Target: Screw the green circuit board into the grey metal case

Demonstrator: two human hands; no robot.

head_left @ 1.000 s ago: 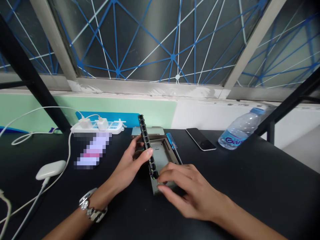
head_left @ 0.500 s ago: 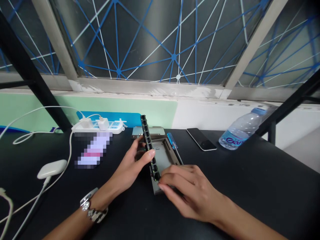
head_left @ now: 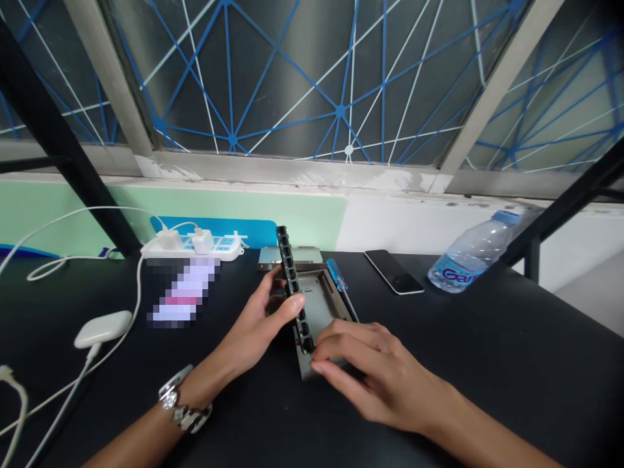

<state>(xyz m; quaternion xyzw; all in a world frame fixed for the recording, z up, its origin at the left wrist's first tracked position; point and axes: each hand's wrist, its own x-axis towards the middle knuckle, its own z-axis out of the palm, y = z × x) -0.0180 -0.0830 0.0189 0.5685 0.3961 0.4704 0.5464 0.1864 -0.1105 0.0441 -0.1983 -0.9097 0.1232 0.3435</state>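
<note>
My left hand (head_left: 256,325) grips a network switch circuit board (head_left: 291,276), thumb over its face and fingers behind. A row of black Ethernet ports runs along the board, which is held on edge and tilted. My right hand (head_left: 380,377) pinches the board's near end between thumb and fingertips. Beneath both hands lies an open grey metal case (head_left: 319,302), its inside partly covered by my right hand. Behind it sits another flat metal piece (head_left: 307,255), perhaps the cover. A screwdriver with a blue clear handle (head_left: 336,273) lies along the case's right side.
A phone (head_left: 394,272) and a leaning water bottle (head_left: 472,253) are on the right of the black table (head_left: 463,377). On the left are a white power strip (head_left: 221,247), a white charging case (head_left: 102,329) and loose white cables. A window wall stands behind.
Both hands and the board keep nearly the same pose. The whole view has shifted very slightly.
</note>
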